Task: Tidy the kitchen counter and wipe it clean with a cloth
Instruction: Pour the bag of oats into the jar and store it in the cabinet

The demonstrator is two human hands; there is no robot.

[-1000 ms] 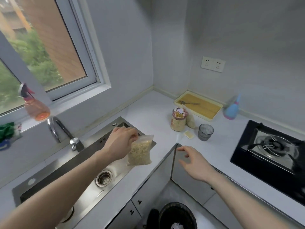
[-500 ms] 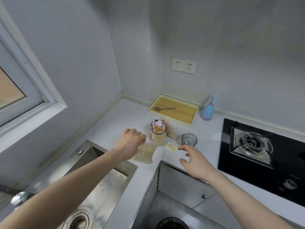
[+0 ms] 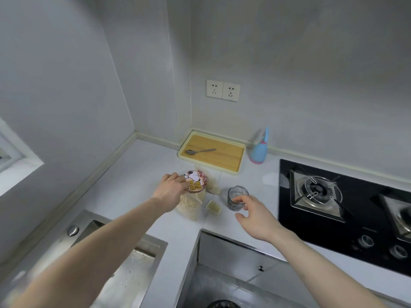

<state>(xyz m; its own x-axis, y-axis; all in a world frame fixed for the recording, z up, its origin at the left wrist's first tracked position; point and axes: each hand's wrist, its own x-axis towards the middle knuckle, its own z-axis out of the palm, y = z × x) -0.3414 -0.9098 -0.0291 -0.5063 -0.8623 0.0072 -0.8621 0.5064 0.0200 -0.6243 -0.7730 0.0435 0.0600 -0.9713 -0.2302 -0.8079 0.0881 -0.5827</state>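
While your left hand sits at centre frame with fingers curled down over the top of the clear bag of dry flakes, that bag rests on the white table just in front of the cartoon-lidded jar. Judge the bag light, soft and crinkly: it will sag and slide, so keep your grip on its top edge, not the belly. Whether your fingers actually pinch the film is hidden under your knuckles; you cannot tell.

Right of the bag lies a small pale packet, flat and light by the look of it; pinch it at an edge. Next comes the dark glass tumbler, probably heavier, smooth and breakable; wrap it round the wall, low down. Your right hand hovers beside it, fingers spread and relaxed, holding nothing; one fingertip overlaps the rim, contact unclear.

Another pale bag behind the jar is mostly hidden. No cloth shows anywhere, and the sink at lower left is cut off by your forearm.
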